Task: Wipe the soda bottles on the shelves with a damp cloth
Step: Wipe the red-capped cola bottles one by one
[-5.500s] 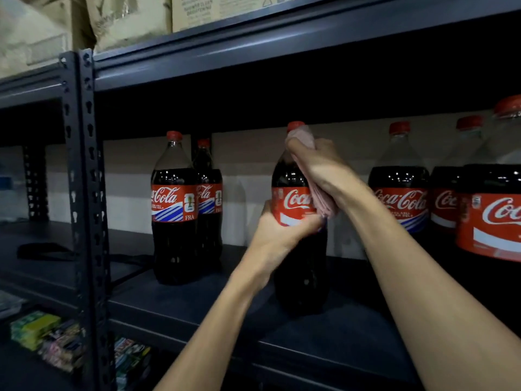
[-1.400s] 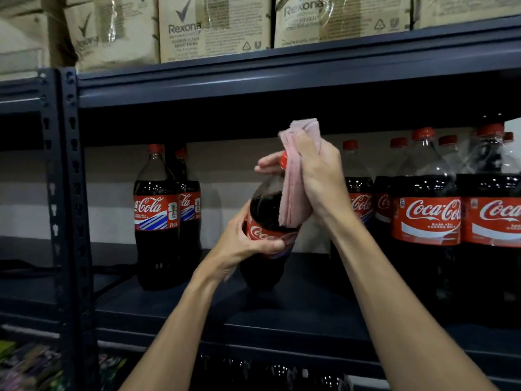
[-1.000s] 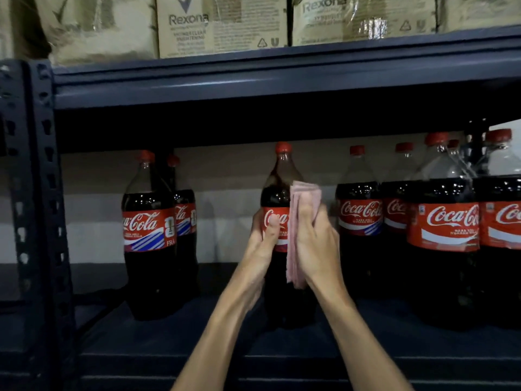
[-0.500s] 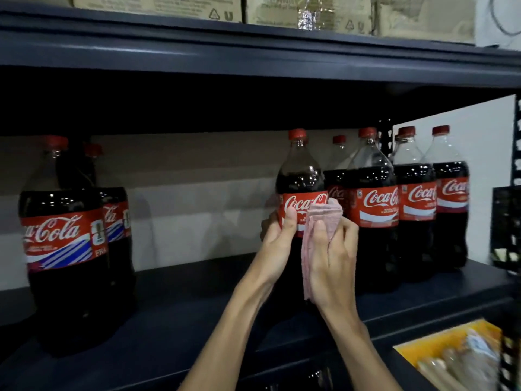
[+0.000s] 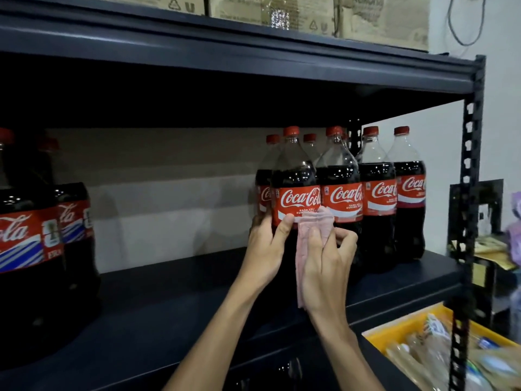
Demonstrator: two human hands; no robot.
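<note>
The soda bottle (image 5: pixel 294 176) stands upright, cap up and label facing out, toward the shelf's (image 5: pixel 169 292) right end just beside other bottles (image 5: pixel 377 193), the raised left hand (image 5: pixel 265 249) wrapped round its left side, the right hand's (image 5: pixel 324 266) curled fingers clamping the pink cloth (image 5: pixel 315 224) against its front.

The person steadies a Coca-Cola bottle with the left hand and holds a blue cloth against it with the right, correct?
Not quite: the head view shows the cloth is pink, not blue. The rest holds: the left hand steadies the Coca-Cola bottle and the right hand holds the cloth against it.
</note>
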